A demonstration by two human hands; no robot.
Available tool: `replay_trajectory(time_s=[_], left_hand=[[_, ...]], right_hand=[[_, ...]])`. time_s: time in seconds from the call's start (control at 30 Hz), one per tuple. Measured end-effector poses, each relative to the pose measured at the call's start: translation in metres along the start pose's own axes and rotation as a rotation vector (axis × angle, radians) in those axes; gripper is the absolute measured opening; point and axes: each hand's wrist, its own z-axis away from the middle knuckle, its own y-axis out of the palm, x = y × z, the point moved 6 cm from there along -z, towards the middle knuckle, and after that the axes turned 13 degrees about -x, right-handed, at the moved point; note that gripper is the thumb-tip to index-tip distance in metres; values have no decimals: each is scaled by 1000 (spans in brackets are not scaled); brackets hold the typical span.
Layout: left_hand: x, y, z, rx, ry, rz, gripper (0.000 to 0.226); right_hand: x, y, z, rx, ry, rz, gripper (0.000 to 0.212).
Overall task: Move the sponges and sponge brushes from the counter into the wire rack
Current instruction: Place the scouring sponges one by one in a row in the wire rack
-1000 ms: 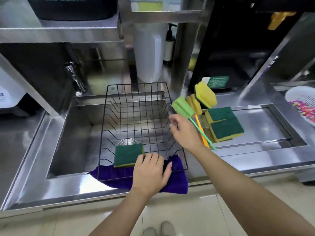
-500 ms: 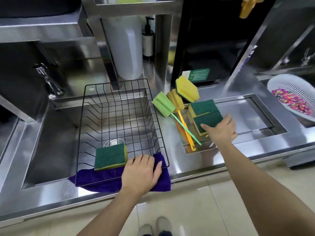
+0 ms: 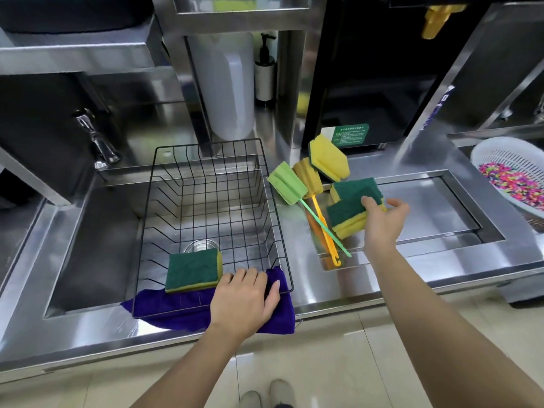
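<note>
Right hand (image 3: 382, 222) pinches a green-topped sponge (image 3: 348, 217) by its right edge, lifted off the counter right of the wire rack (image 3: 212, 219). Light, squashy (edge pinch suffices). Left hand (image 3: 245, 298) flat on the rack's near rim.

A purple cloth (image 3: 188, 312) lies over the front rim of the steel sink (image 3: 88, 245) at lower centre, and a chrome faucet (image 3: 97, 139) stands at the sink's upper left corner. At upper centre a white plastic jug (image 3: 226, 83) stands just beside a pump bottle (image 3: 265, 75). At the right edge a white colander (image 3: 497, 160) holds multicoloured bits, a green label (image 3: 350, 134) sits on a dark panel, and pale shoes (image 3: 265, 396) show on the tiled floor (image 3: 353, 363).
</note>
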Motion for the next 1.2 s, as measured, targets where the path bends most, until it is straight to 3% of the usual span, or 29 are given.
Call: replay_trajectory(time_s=[0.13,0.23,0.5,0.63,0.8,1.2], left_hand=[[-5,3,-3,28,-9,59,42],[12,-3,0,20,-76,21,44],[68,-24,27,-48,-216,-80,42],[76,-29,36,-65,-229,-107,40],[77,-28,35,-25,-271,-130,40],[78,-28,35,-30,-269,-122,38]], right_hand=[[20,6,15,-13,39,-190,33],[36,35,41,131,42,-226,35],[23,115,136,615,184,-64,40],[-6,138,172,718,277,83,55],[-28,157,188,687,179,236,46],[-60,165,211,868,-59,509,23]])
